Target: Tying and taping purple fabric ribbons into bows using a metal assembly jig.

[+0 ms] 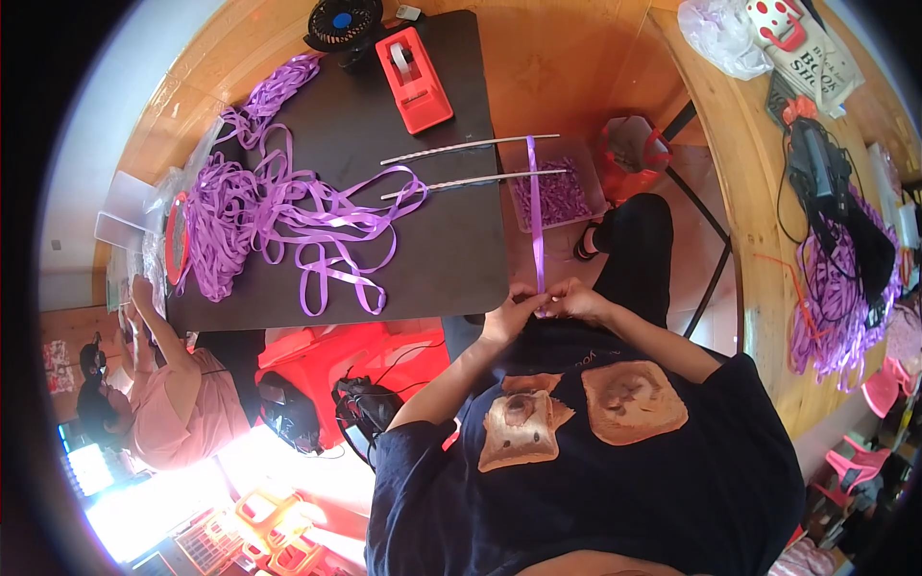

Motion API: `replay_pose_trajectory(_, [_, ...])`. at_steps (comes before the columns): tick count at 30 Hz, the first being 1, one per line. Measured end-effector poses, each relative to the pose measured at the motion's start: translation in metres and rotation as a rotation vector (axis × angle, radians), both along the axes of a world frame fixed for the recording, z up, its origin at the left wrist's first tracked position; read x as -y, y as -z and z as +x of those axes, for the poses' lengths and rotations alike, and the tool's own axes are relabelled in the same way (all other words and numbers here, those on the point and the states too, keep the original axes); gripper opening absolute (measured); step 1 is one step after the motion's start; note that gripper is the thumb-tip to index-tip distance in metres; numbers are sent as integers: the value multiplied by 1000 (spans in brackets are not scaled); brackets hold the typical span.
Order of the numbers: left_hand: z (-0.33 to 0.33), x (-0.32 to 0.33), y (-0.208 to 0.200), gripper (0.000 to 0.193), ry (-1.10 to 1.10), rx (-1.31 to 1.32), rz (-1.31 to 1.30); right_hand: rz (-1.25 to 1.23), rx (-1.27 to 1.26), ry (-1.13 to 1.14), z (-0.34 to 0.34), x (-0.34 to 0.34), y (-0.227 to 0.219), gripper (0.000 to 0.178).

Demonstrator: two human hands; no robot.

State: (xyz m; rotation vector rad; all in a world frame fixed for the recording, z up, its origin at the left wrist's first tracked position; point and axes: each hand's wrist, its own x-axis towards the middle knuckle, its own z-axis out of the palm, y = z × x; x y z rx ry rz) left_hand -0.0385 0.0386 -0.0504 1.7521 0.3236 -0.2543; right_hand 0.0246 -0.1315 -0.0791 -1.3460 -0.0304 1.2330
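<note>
My left hand and my right hand meet in front of my dark shirt, fingers closed in pinches at the lower end of a purple ribbon. That strip runs straight away from my fingers to two thin metal rods. The far rod and the near rod lie side by side, sticking out past the right edge of the black table. At its far end the strip goes round the far rod, and it crosses the near one. What exactly lies between my fingertips is too small to see.
On the table lie a large tangle of purple ribbon, a red tape dispenser and a black fan. Below the rods stands a clear box of small purple pieces. A wooden table is at right. Another person sits at left.
</note>
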Motion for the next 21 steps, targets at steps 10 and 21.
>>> replay_pose_trajectory(10, [-7, 2, 3, 14, 135, -38, 19, 26, -24, 84, -6, 7, 21, 5])
replay_pose_trajectory(21, [-15, 7, 22, 13, 47, -24, -12, -13, 5, 94, -7, 8, 15, 3])
